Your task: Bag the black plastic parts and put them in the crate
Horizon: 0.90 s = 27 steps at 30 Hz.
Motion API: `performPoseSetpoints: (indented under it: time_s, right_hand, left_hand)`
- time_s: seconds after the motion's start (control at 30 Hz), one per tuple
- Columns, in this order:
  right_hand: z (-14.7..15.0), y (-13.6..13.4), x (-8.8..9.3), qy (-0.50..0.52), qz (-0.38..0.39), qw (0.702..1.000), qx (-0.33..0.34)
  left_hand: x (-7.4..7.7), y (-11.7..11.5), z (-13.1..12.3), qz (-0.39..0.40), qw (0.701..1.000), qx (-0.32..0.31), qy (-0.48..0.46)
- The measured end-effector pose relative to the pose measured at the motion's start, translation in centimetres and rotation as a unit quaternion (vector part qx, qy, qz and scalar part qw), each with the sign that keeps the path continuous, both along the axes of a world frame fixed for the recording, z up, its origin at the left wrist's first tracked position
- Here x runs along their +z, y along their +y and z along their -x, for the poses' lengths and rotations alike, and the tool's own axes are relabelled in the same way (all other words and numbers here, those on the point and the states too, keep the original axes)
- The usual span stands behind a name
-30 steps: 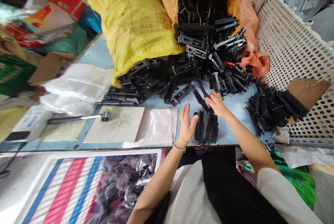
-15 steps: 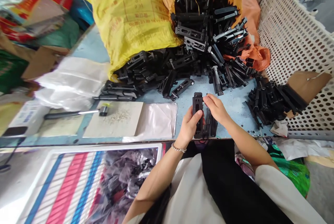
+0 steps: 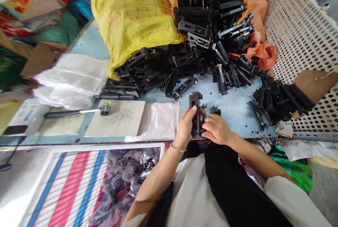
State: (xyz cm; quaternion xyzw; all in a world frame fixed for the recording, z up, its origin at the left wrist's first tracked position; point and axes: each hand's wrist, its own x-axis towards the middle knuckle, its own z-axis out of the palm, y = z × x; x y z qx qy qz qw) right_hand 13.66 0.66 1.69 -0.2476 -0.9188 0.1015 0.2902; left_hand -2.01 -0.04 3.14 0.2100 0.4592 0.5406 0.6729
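My left hand [image 3: 186, 125] is wrapped round a long black slotted part [image 3: 195, 119], thumb across its face, and holds it upright near the table's front edge. At the part's lower right side, my right hand [image 3: 217, 128] has its fingers curled in and pressed against it. What those fingertips pinch is partly hidden. Just behind the right hand, another black part [image 3: 216, 110] lies on the blue table [image 3: 232, 105], half covered by the hand. A heap of similar black parts [image 3: 185, 57] spreads out farther back.
A yellow woven sack [image 3: 139, 12] and an orange sack [image 3: 260, 5] spill black parts. On the left are a hammer [image 3: 76, 111], a pale board [image 3: 116, 119], and clear plastic bags [image 3: 161, 119]. A perforated white crate [image 3: 298, 33] stands right; a striped basket [image 3: 71, 188] sits below.
My right hand has come down from the part's upper end to its lower right side. The left hand and the part have shifted slightly left.
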Motion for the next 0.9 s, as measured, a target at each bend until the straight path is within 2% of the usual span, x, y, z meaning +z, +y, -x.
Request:
performPoseSetpoints:
  time_s: [0.1, 0.3, 0.37, 0.43, 0.5, 0.53, 0.6, 0.67, 0.73, 0.77, 0.83, 0.87, 0.9]
  right_hand:
    - [-0.3, 0.5, 0.7, -0.004, 0.021, 1.000, 0.018]
    - [-0.5, 0.5, 1.1, -0.036, 0.027, 0.998, 0.035]
    - [-0.7, 0.7, 1.6, -0.056, 0.064, 0.995, 0.045]
    - [-0.9, 1.0, 2.2, -0.050, 0.138, 0.989, 0.033]
    - [-1.1, 1.3, 2.7, -0.007, 0.244, 0.969, -0.030]
    - [-1.1, 1.3, 2.7, 0.022, 0.303, 0.951, -0.060]
    - [-1.0, 1.2, 2.6, 0.092, 0.399, 0.907, -0.103]
    - [-1.3, 1.2, 2.4, 0.163, 0.445, 0.870, -0.136]
    - [-2.8, 1.6, 3.1, 0.212, 0.434, 0.851, -0.204]
    - [-4.2, 2.0, 4.0, 0.216, 0.410, 0.850, -0.250]
    - [-8.4, 3.3, 7.0, 0.169, 0.331, 0.859, -0.353]
    - [-10.9, 4.1, 8.7, 0.113, 0.278, 0.860, -0.412]
    - [-13.6, 5.0, 10.4, 0.043, 0.223, 0.848, -0.479]
  left_hand:
    - [0.3, 0.1, 0.4, 0.011, 1.000, 0.007, -0.018]
    - [0.8, 0.1, 0.4, 0.006, 1.000, 0.028, -0.014]
    - [0.7, 0.0, 0.5, -0.003, 1.000, 0.012, 0.006]
    - [0.4, -0.1, 0.7, -0.016, 0.998, -0.004, 0.055]
    - [-0.1, -0.3, 0.5, -0.062, 0.986, -0.005, 0.157]
    - [-0.4, -0.5, 0.1, -0.099, 0.970, -0.002, 0.223]
    - [-0.8, -0.8, -1.1, -0.184, 0.923, -0.011, 0.338]
    - [-0.8, -1.3, -2.7, -0.258, 0.881, -0.065, 0.392]
    - [-0.4, -1.8, -3.9, -0.321, 0.849, -0.146, 0.394]
    - [-0.2, -2.0, -4.2, -0.346, 0.833, -0.179, 0.392]
    - [0.0, -2.1, -4.3, -0.370, 0.814, -0.208, 0.396]
    - [-0.2, -2.0, -4.1, -0.366, 0.815, -0.206, 0.401]
    - [-0.5, -1.8, -3.8, -0.353, 0.821, -0.197, 0.404]
